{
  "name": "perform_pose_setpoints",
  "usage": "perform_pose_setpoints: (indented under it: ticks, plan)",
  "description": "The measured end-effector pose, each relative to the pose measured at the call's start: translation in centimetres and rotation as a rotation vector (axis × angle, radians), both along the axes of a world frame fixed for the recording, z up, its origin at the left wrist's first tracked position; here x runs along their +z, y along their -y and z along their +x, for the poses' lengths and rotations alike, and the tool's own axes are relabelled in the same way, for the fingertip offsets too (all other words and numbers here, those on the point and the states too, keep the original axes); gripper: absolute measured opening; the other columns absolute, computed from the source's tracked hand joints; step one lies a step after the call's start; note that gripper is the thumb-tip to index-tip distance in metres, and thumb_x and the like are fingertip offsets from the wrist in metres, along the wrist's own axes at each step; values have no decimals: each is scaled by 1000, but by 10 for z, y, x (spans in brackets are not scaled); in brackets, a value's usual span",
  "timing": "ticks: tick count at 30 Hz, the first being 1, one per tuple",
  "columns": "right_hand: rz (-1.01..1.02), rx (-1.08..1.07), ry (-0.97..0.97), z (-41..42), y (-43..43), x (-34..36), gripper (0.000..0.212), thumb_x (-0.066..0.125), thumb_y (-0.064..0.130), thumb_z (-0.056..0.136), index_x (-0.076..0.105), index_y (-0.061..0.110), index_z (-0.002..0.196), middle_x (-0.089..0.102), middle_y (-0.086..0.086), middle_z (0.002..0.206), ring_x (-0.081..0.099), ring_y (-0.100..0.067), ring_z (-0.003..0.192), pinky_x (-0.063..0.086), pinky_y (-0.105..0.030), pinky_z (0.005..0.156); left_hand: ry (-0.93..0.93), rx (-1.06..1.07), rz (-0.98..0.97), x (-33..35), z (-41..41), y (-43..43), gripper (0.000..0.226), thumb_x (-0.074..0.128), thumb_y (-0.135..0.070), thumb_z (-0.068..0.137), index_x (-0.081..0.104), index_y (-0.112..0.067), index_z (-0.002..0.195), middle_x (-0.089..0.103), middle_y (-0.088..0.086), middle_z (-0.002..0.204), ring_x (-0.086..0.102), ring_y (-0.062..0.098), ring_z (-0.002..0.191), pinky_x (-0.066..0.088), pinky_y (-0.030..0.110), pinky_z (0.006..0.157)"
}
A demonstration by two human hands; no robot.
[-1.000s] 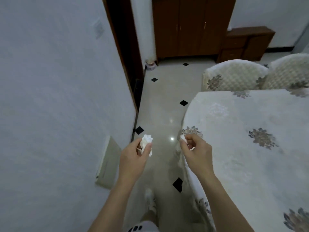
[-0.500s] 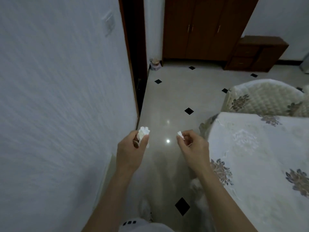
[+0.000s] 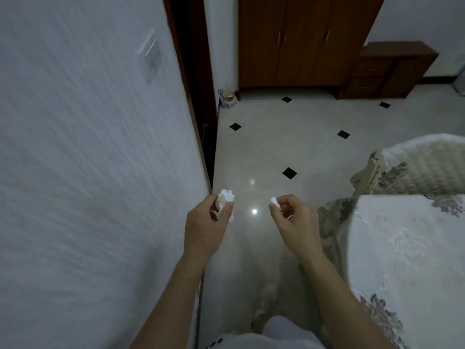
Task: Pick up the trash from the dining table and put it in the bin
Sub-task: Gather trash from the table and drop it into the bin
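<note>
Now both hands are out over the tiled floor (image 3: 264, 152), just off the left edge of the table (image 3: 407, 253): left hand (image 3: 205, 222) pinches a crumpled white tissue (image 3: 224, 199) between thumb and fingers, right hand (image 3: 294, 220) grips a smaller white scrap (image 3: 274, 201) at its fingertips

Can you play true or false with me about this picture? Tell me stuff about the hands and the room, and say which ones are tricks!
1. The left hand holds a crumpled white paper wad. True.
2. The right hand is empty. False: it pinches a small white scrap.
3. The table with the flowered cloth is on the person's right. True.
4. The floor has red diamonds. False: the diamonds are black on pale tile.
5. The brown wardrobe has its doors open. False: they are closed.
</note>
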State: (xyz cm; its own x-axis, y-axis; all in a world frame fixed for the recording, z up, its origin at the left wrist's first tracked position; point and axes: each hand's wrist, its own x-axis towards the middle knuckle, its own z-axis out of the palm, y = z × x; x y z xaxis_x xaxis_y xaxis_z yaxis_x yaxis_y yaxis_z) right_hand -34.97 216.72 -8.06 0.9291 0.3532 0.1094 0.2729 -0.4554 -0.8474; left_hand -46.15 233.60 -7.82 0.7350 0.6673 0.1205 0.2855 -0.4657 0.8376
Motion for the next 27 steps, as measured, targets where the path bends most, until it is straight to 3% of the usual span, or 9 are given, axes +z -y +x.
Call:
perform_pose_setpoints:
  ticks: [4,8,10,15,19,27]
  plan:
    - [-26,-17,-1,51,-26,-5,10,66,38,90,64,31,83,63,11,67,59,-6,65,40,-10,55,15,-33,10,-5,55,-28,23,62,-40,93,65,-19,84,65,-5,70,61,14,64,49,27,56]
    - [21,-40,-16,123,-54,-13,10,67,36,90,65,29,83,62,10,66,57,-7,62,45,-22,59,32,-55,9,-7,129,-56,22,63,-39,92,61,-21,79,64,-5,70,59,12,64,44,15,54]
    - [37,-69,-24,166,-65,-15,11,68,35,89,65,28,82,61,10,65,57,-8,62,45,-23,60,25,-78,8,-8,172,-68,16,63,-38,92,64,-23,86,65,-8,74,61,9,68,46,14,57]
    - [59,-134,-33,280,-85,-7,14,68,36,89,66,25,81,63,8,66,58,-8,62,49,-30,63,-13,-159,7,4,290,-92,13,63,-36,94,65,-23,93,67,-9,81,63,6,79,55,24,65]
    - [70,-184,-14,363,-91,6,19,65,40,90,66,25,80,66,6,67,59,-9,63,51,-32,65,-13,-192,36,17,381,-105,19,62,-40,93,65,-20,93,67,-9,79,64,4,76,56,26,65]
    - [42,-252,-28,470,-85,4,15,67,36,90,66,24,81,63,7,65,58,-10,63,49,-26,61,-24,-243,8,13,514,-105,24,62,-44,92,56,-31,73,66,-8,70,63,9,65,54,36,61]
